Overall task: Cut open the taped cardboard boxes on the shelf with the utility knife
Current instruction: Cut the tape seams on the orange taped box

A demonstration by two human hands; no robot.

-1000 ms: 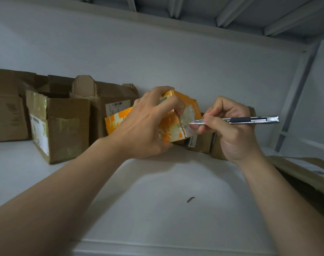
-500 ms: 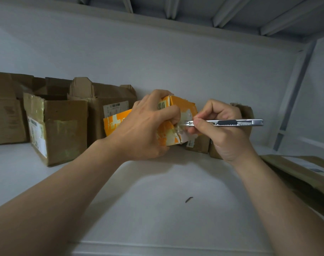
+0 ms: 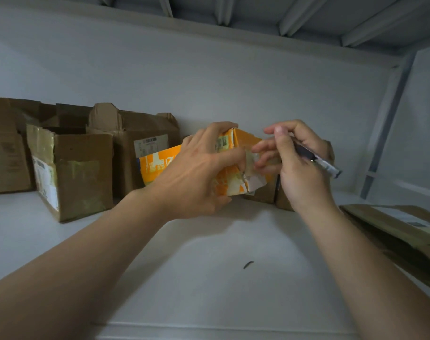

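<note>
While the left grip [image 3: 204,168] clasps the orange box [image 3: 157,163], its taped end lies just left of the right grip [image 3: 300,173], which holds the utility knife [image 3: 317,160] slanting away rightwards.

Small box [image 3: 157,165] above shelf [image 3: 209,278], other boxes [image 3: 84,173] left, flat cardboard [image 3: 393,231] right; knife [image 3: 324,165] beside box

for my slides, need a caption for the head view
The left hand grips an orange box while the right hand holds a utility knife beside it.
</note>
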